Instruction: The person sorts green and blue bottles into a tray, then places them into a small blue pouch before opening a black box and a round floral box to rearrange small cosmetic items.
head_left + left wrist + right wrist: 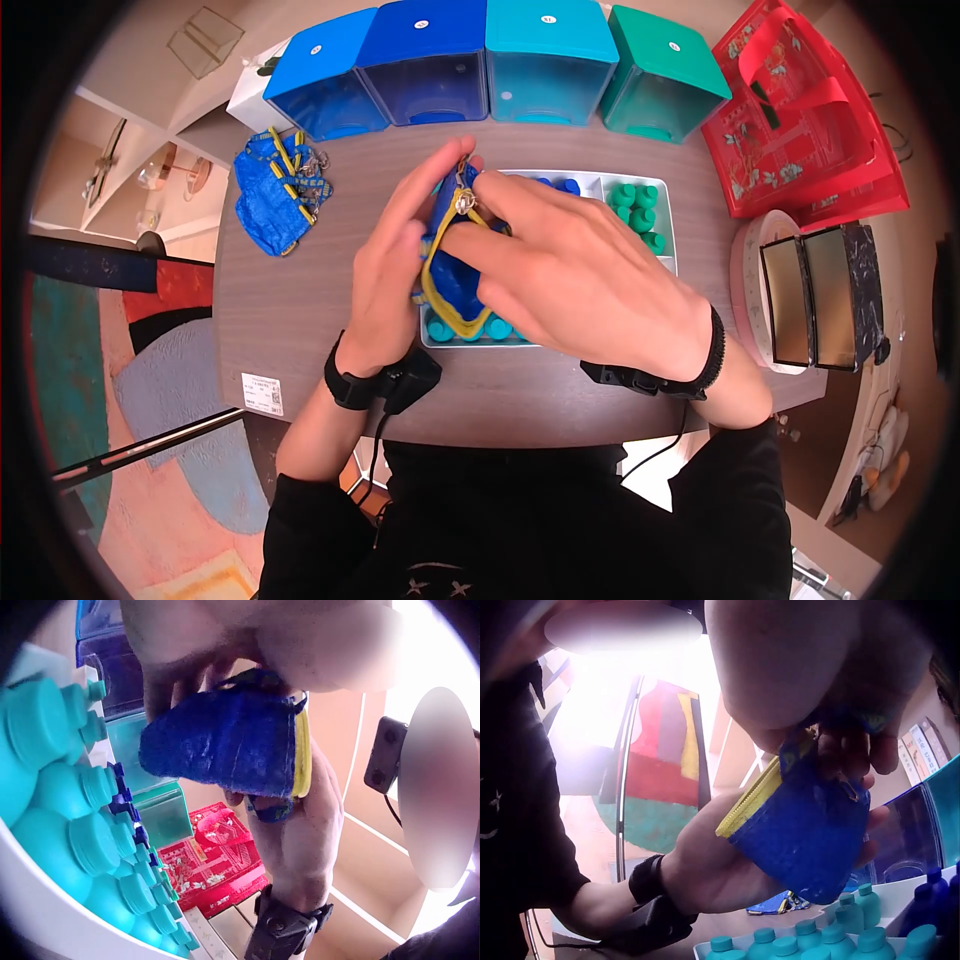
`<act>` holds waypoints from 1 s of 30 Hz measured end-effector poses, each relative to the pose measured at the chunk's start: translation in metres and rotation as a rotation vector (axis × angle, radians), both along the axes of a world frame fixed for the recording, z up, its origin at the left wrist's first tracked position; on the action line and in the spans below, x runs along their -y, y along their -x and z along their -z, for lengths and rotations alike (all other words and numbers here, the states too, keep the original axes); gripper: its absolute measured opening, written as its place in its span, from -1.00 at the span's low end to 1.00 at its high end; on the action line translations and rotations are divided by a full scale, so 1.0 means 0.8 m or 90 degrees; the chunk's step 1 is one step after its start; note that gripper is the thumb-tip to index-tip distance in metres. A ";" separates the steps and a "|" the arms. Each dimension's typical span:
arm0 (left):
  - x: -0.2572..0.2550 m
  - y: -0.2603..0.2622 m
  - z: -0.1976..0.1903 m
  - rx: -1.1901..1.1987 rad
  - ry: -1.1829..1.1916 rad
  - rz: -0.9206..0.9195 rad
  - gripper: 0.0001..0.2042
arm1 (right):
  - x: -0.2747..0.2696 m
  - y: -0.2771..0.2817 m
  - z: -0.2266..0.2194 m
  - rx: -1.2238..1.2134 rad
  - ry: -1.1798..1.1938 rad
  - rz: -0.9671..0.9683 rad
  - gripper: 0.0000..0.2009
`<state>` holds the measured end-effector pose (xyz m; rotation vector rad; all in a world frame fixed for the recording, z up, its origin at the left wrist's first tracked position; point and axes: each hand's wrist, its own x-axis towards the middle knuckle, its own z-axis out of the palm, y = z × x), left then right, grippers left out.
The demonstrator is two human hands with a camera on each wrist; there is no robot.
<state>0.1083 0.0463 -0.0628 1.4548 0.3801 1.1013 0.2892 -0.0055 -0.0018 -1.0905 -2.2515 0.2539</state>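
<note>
A small blue pouch point(458, 285) with a yellow zipper edge is unzipped, its mouth tilted up towards the head camera. My left hand point(385, 270) holds it from the left side, with fingertips showing past its far edge in the right wrist view. My right hand point(590, 270) grips its zipper end beside a metal ring, and one finger reaches into the opening. The bottom of the pouch point(217, 742) hangs over a white divided tray point(670, 225). In the tray stand teal bottles point(832, 941), blue bottles point(568, 186) and green bottles point(642, 218).
More blue pouches point(270, 205) lie at the table's left. Along the back stand a light blue bin point(325, 75), a dark blue bin point(422, 65), a turquoise bin point(550, 65) and a green bin point(668, 75). A red bag point(790, 130) and an open dark-framed case point(820, 295) occupy the right.
</note>
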 end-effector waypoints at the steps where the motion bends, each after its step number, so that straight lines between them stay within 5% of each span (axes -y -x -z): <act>1: 0.002 -0.003 0.001 0.103 0.054 0.058 -0.43 | 0.001 0.002 0.000 -0.010 0.012 -0.002 -0.74; 2: 0.005 -0.004 0.004 0.099 0.063 0.057 -0.26 | 0.002 0.004 -0.001 -0.021 0.023 -0.005 -0.74; 8: 0.002 0.003 -0.005 -0.115 -0.085 -0.008 -0.31 | 0.003 0.004 -0.001 0.002 -0.007 0.000 -0.78; 15: -0.001 0.004 -0.002 -0.037 0.060 -0.029 -0.37 | -0.005 -0.010 -0.003 0.047 -0.053 0.051 -0.85; 30: -0.002 0.008 0.002 -0.062 -0.027 -0.004 -0.26 | -0.004 -0.002 -0.001 0.093 0.022 0.056 -0.80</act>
